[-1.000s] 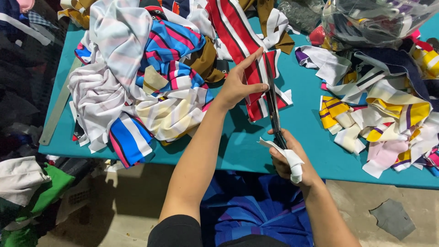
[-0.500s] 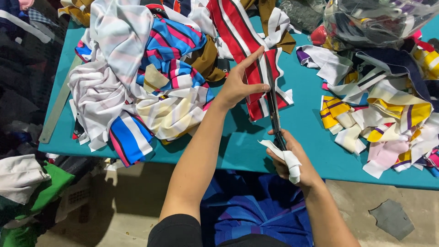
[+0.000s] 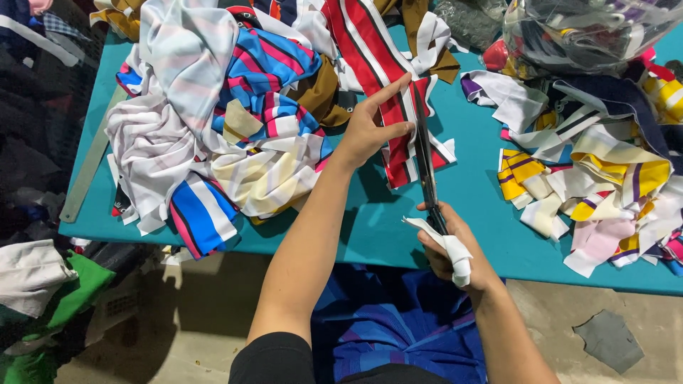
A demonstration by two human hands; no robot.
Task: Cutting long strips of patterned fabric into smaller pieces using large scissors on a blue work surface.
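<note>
We are working at a teal table with both hands on one strip of red-and-white striped cloth. Compared with the frames from one second and half a second back, very little is changing: the left hand is staying flat on the strip at the same spot, and the right hand is keeping its grip on the scissors along the same line, so we judge the cut to be in mid-stroke rather than finished or just begun. The left fingers are lying extended and pressing the cloth down, grasping nothing; the index finger is pointing up along the blade. The right fingers are clenched around the scissor handles, with a white rag wrapped over them, and the long dark blades are running up the right edge of the strip, almost closed as far as we can tell. The strip is lying near the middle of the table, reaching from the far edge toward us, with wide red bands between white ones and a ragged lower end. A heap of striped fabric is sitting to the left, a pile of cut scraps to the right, and a clear plastic bag of pieces at the far right corner.
</note>
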